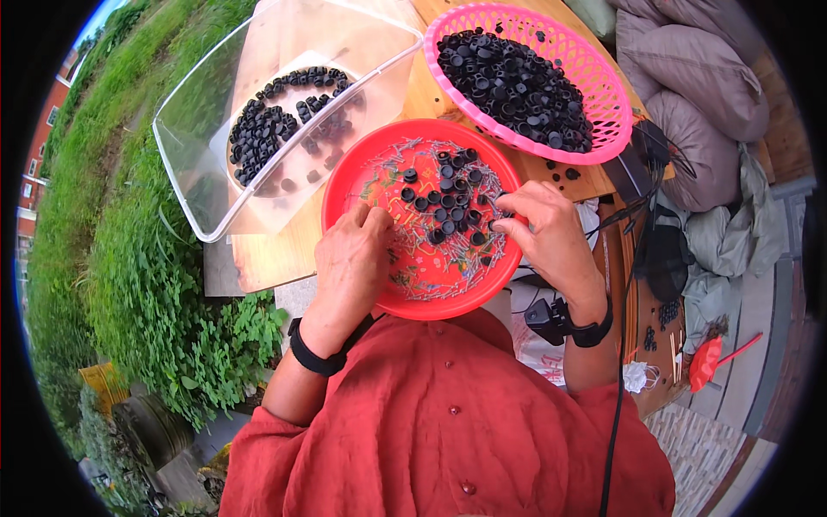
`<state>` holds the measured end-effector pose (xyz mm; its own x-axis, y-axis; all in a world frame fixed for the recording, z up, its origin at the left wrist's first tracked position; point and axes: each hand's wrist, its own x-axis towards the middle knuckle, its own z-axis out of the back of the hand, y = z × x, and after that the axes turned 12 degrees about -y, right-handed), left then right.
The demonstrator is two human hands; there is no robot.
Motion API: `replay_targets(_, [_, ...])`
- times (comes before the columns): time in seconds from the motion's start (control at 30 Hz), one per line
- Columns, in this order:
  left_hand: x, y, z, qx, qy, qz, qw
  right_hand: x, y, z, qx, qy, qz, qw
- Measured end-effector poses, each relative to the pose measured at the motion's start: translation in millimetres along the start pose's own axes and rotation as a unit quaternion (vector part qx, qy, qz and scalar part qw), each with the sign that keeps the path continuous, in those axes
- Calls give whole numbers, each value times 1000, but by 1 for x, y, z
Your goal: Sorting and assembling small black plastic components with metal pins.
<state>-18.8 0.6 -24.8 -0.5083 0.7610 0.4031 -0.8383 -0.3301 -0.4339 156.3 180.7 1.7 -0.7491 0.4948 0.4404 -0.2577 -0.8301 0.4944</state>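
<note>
A round red tray [444, 308] is at my front, with many thin silvery pins [422, 286] strewn over its patterned bottom. Small round black caps [446, 202] cluster in the middle and right of it. My right hand [551, 237] reaches over the tray's right side, thumb and forefinger closed on a small black cap. Over the left rim is my left hand [355, 257], fingers curled together; whatever they hold is hidden. Beyond the tray, a pink lattice basket [613, 96] is heaped with black caps.
A clear plastic bin [196, 153] stands tilted at the far left, with rows of black pieces [258, 129] seen through and beside it. Wooden table boards [276, 256] lie underneath. Grey padded cloth [689, 60] is at the right; a black cable [617, 414] runs down beside my right arm.
</note>
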Motion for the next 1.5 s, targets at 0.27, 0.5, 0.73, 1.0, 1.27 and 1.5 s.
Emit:
replay_targets(0.27, [1, -8, 9, -251, -13, 69, 966, -9, 7, -24, 25, 5, 25, 999])
replay_targets(0.5, [-8, -12, 7, -406, 12, 206, 890, -13, 12, -20, -68, 41, 44, 996])
replay_targets(0.73, [-6, -15, 11, -456, 27, 215, 863, -11, 24, -30, 267, -50, -122, 955])
replay_targets(1.0, [-10, -20, 14, -583, 74, 312, 747, -15, 49, -33, 546, 2, -317, 776])
replay_targets(1.27, [-17, -17, 8, -611, 62, 283, 736, -24, 50, -42, 558, 3, -302, 773])
replay_targets(1.5, [-19, -12, 8, -541, 68, 178, 819, -20, 62, -49, 493, -20, -209, 845])
